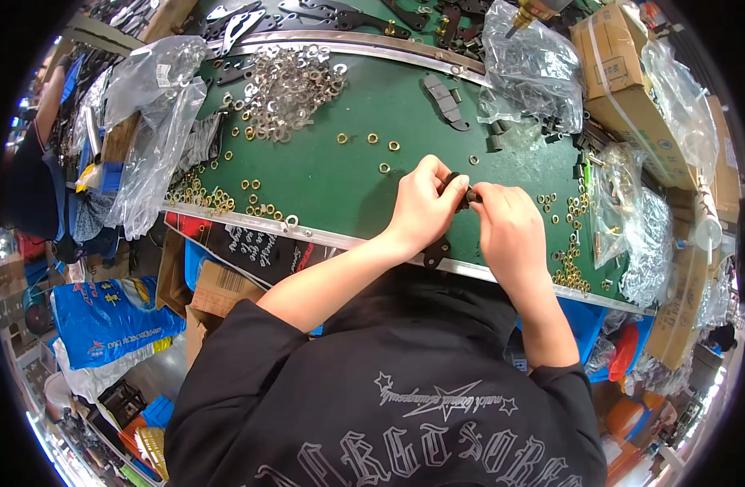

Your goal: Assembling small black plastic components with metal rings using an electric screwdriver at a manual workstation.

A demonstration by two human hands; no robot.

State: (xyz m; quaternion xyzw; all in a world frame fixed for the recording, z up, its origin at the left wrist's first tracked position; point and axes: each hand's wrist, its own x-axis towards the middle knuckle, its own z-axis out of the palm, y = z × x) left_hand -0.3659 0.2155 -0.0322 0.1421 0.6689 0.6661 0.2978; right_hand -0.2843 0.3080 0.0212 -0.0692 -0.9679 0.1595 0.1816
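Observation:
My left hand (pixel 421 204) is closed around a black metal part, whose dark end (pixel 452 180) shows between thumb and fingers. Against it my right hand (pixel 509 226) pinches a small dark cylindrical piece (pixel 471 196); its exact kind is hidden by the fingertips. Below the hands, a black plate with holes (pixel 437 253) sticks out at the table's near edge. Whether it belongs to the held part cannot be told. Loose brass-coloured nuts (pixel 372 139) and a single nut (pixel 474 160) lie just beyond my hands.
A heap of silvery washers (pixel 295 89) lies on the green table (pixel 405 97), near a brake pad (pixel 445 101). Brass nuts gather at left (pixel 198 196) and right (pixel 571 272). Plastic bags (pixel 531 73) and a cardboard box (pixel 624 89) stand right. Another person's arm (pixel 51 101) is far left.

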